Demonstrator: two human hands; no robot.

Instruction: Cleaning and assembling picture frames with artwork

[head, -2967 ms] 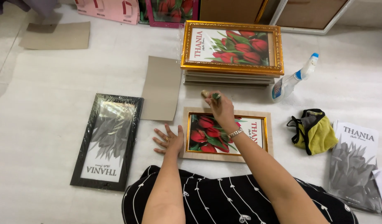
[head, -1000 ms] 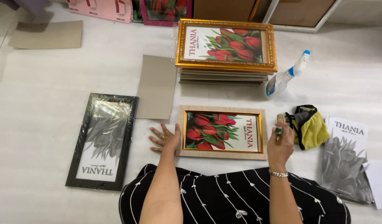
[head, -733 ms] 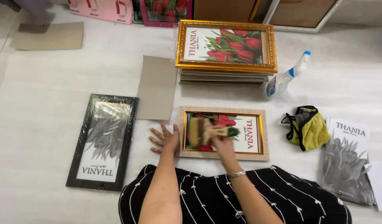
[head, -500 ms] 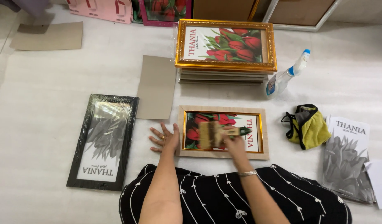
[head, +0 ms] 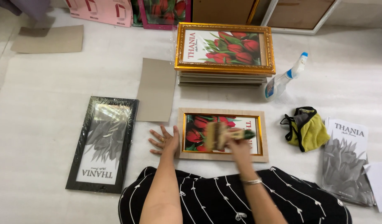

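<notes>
Right hand [head: 239, 143] gripping brush [head: 218, 135] over wood frame [head: 222, 157], left hand [head: 165, 140] flat, open at its edge; frame w/ glass could skid if it lifts.

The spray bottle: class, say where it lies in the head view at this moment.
The spray bottle lies on the floor in the upper right, just right of the stack of gold-framed pictures and above the yellow and black cloth.
</notes>
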